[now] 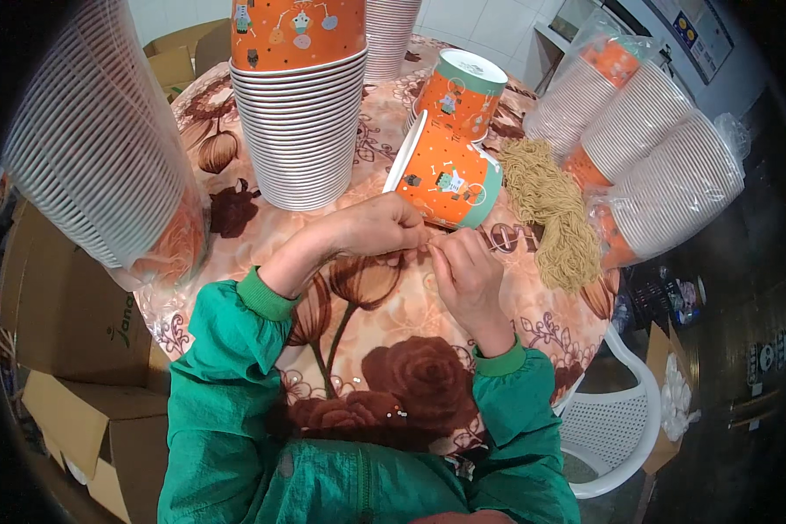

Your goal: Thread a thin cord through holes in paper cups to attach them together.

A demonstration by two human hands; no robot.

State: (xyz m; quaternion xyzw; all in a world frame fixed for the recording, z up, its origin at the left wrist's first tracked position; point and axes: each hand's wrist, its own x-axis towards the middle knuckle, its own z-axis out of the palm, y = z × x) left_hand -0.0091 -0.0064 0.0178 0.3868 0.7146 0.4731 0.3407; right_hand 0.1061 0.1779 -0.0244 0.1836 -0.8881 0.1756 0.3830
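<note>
Over the middle of the table my left hand (377, 225) and my right hand (468, 272) meet at their fingertips. Both are closed in a pinch, and whatever lies between the fingers is too small to make out. Just beyond them an orange paper bucket (445, 179) with a pale green band lies on its side, its open mouth facing left. Behind it, another orange bucket (465, 87) stands upside down. A hank of tan string (550, 210) rests to the right of the buckets.
A tall stack of nested paper buckets (297, 131) stands behind my left hand. Plastic-wrapped stacks (96, 140) rise at the left, and more wrapped stacks (672, 188) lie at the right. Flowered cloth (428, 384) covers the round table. Cardboard boxes (105, 419) and a white plastic chair (616, 419) flank it.
</note>
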